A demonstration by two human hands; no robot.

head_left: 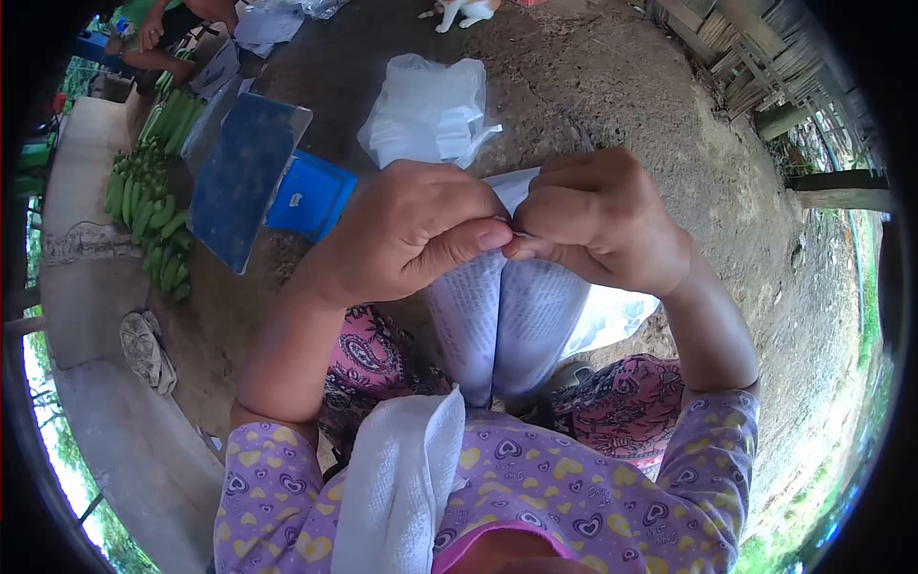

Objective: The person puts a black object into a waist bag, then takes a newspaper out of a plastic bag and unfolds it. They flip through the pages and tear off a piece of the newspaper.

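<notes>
A sheet of printed paper [470,311], rows of text on it, hangs between my knees in two curved folds. Its top edge is pinched by both hands. My left hand [421,230] is closed on the edge with the thumb on top. My right hand [598,225] is closed close beside it, thumb and finger pressed together on the same edge. The fingertips nearly touch, and part of the paper's top is hidden behind them. A white cloth [397,488] lies over the front of the patterned shirt.
A blue scale-like object [311,196] with a dark blue panel [247,177] stands left, beside green bananas [143,206]. Clear plastic with white packs [426,110] lies ahead. Another person's hand [151,32] shows top left, a cat [463,11] at the top, a woven fence [755,48] top right.
</notes>
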